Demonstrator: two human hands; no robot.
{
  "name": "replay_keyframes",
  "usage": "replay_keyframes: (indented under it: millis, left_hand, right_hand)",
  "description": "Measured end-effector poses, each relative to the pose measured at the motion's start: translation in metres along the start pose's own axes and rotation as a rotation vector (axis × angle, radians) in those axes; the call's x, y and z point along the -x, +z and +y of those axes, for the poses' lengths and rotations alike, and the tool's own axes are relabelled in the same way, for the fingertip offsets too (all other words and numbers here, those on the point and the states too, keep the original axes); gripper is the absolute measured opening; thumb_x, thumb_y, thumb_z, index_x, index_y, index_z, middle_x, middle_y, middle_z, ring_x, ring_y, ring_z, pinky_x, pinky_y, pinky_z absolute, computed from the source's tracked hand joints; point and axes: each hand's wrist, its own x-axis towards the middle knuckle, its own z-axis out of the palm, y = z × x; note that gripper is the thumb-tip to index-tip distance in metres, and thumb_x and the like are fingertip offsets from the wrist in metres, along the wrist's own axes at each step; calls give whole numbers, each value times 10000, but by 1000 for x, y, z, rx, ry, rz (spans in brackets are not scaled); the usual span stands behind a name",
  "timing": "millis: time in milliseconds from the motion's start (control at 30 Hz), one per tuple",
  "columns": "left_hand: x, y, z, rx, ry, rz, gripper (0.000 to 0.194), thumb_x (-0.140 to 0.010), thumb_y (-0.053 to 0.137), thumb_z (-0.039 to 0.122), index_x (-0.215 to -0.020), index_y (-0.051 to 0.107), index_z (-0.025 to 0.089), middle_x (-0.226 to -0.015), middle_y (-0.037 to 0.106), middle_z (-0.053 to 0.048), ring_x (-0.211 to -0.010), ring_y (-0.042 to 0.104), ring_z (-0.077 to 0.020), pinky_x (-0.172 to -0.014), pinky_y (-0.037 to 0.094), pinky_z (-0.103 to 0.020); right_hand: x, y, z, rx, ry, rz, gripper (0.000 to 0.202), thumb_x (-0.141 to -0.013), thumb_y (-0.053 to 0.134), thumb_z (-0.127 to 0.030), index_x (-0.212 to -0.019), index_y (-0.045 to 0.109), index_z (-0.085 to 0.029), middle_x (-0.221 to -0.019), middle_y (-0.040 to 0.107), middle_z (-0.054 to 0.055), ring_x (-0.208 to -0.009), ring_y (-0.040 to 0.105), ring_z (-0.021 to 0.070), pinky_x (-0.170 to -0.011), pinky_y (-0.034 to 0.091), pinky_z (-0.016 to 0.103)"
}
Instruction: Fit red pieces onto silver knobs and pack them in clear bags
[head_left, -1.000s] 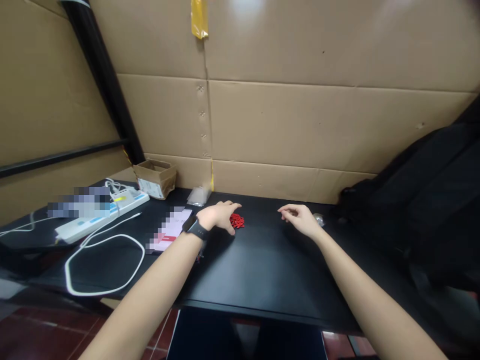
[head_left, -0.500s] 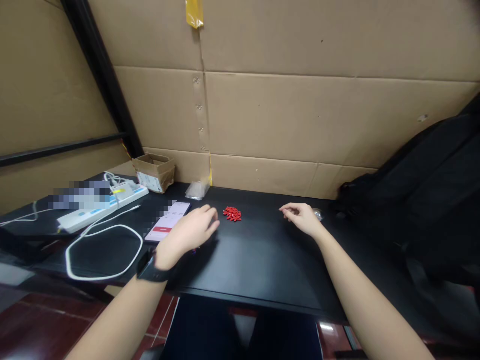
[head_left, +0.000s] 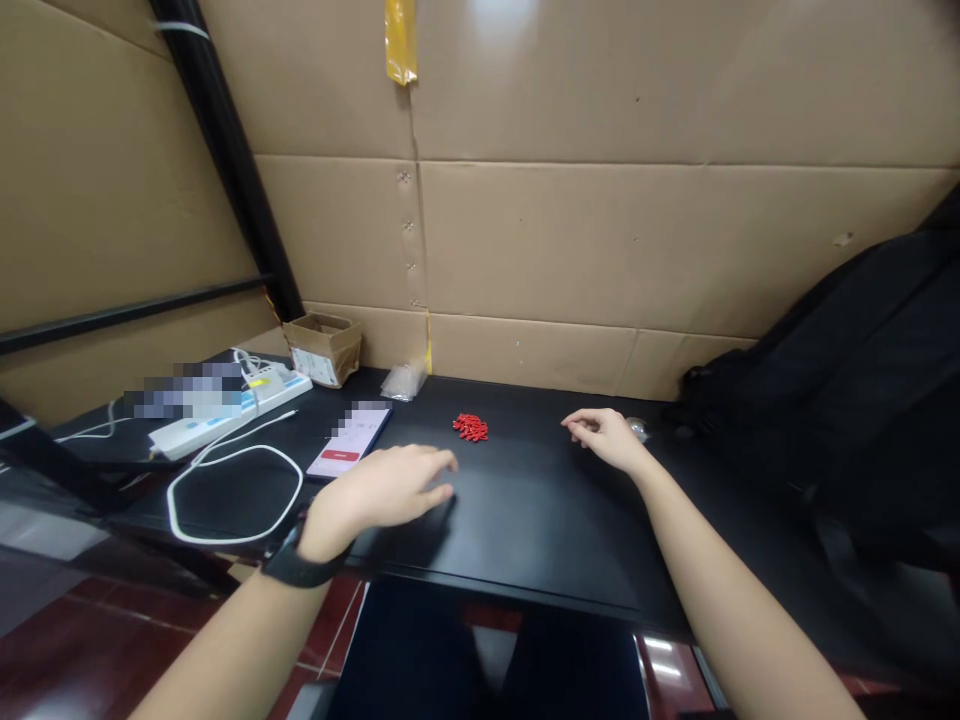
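Observation:
A small heap of red pieces (head_left: 471,428) lies on the black table, too small to tell their kind. Just left and nearer to me, my left hand (head_left: 394,485) hovers palm down, its thumb and forefinger apart with nothing between them. A dark watch band circles that wrist. To the right of the heap, my right hand (head_left: 604,436) is held low over the table, fingers loosely bent and thumb close to them; I see nothing in it. Partly hidden behind its wrist is a shiny clear object (head_left: 637,429).
A phone (head_left: 350,440) lies behind my left hand. Farther left are a white cable (head_left: 174,510) and a power strip (head_left: 191,432). A small cardboard box (head_left: 324,350) and clear plastic bags (head_left: 403,381) stand along the cardboard wall (head_left: 540,250). Black fabric (head_left: 840,400) fills the right side.
My left hand has moved right and slightly toward me, and its thumb and fingers have spread. My right hand is nearly still. The view has shifted slightly.

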Motion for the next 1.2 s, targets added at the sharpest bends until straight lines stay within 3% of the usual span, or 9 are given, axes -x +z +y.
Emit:
replay_keyframes:
  millis: [133, 200, 300, 433, 567, 733, 900, 1000, 1200]
  left_hand:
    - [-66, -16, -21, -11, 66, 186, 437, -907, 547, 447, -1292, 591, 246, -1254, 648, -84, -1126, 627, -262, -984, 472, -360]
    - [-101, -18, -39, -3, -72, 316, 444, -912, 543, 429, -1272, 592, 174, -1263, 642, -127, -1152, 610, -273, -1018, 453, -371]
    - [-139, -6, -53, 49, -196, 441, 386, -981, 439, 397, -1171, 625, 119, -1195, 661, -161, -1139, 611, -266, -1011, 452, -363]
    - [-155, 21, -51, 2, -104, 542, 387, -1025, 339, 397, -1107, 642, 172, -1182, 654, -132, -1131, 606, -246, -994, 452, -348]
    - [-142, 15, -61, -38, -140, 518, 347, -999, 365, 382, -1089, 646, 201, -1101, 681, -104, -1058, 633, -239, -949, 471, -341]
    - [-89, -11, -107, -149, -322, 130, 405, -830, 578, 522, -1077, 678, 216, -1139, 656, -120, -1016, 651, -295, -922, 486, -385]
    - [-28, -1, -146, -165, -682, 160, 1052, -626, 721, 615, -1524, 339, 222, -1532, 363, -209, -1238, 546, -439, -965, 473, -491]
    - [-14, 11, -159, -40, -618, 87, 1109, -614, 734, 515, -1567, 241, 235, -1618, 226, -189, -1252, 566, -370, -984, 485, -406]
    - [-27, 12, -172, -98, -608, 143, 1032, -652, 686, 445, -1559, 252, 217, -1601, 256, -195, -1345, 484, -401, -1062, 427, -445]
  right_hand:
    - [-1, 0, 3, -10, 20, 3, 305, -869, 593, -366, -994, 754, -139, -725, 728, 59, -596, 645, 159, -605, 503, 263]
    - [-1, 1, 4, -16, 27, 0, 301, -864, 597, -364, -987, 755, -139, -718, 725, 57, -597, 645, 157, -608, 504, 261]
    - [-1, 2, 5, -20, 31, -1, 300, -859, 602, -365, -981, 755, -138, -711, 719, 55, -590, 642, 154, -602, 505, 257]
    - [0, 2, 5, -28, 40, -7, 320, -873, 587, -391, -979, 753, -139, -693, 708, 52, -571, 642, 153, -581, 506, 255]
    - [0, 1, 5, -29, 28, -6, 314, -882, 579, -392, -973, 752, -146, -693, 708, 48, -575, 644, 152, -588, 509, 256]
    - [-3, 1, 8, -15, 37, -17, 299, -874, 590, -382, -960, 754, -147, -700, 715, 51, -572, 644, 151, -593, 506, 257]
    - [-3, 3, 7, -8, 39, -67, 288, -857, 608, -378, -930, 758, -143, -702, 717, 55, -588, 650, 155, -601, 506, 259]
    - [-3, 4, 6, -21, 45, -98, 289, -850, 616, -388, -906, 759, -143, -702, 715, 52, -586, 647, 152, -599, 505, 260]
    - [-2, 2, 9, -42, 74, -124, 287, -828, 646, -399, -870, 767, -141, -699, 714, 55, -585, 644, 155, -590, 504, 262]
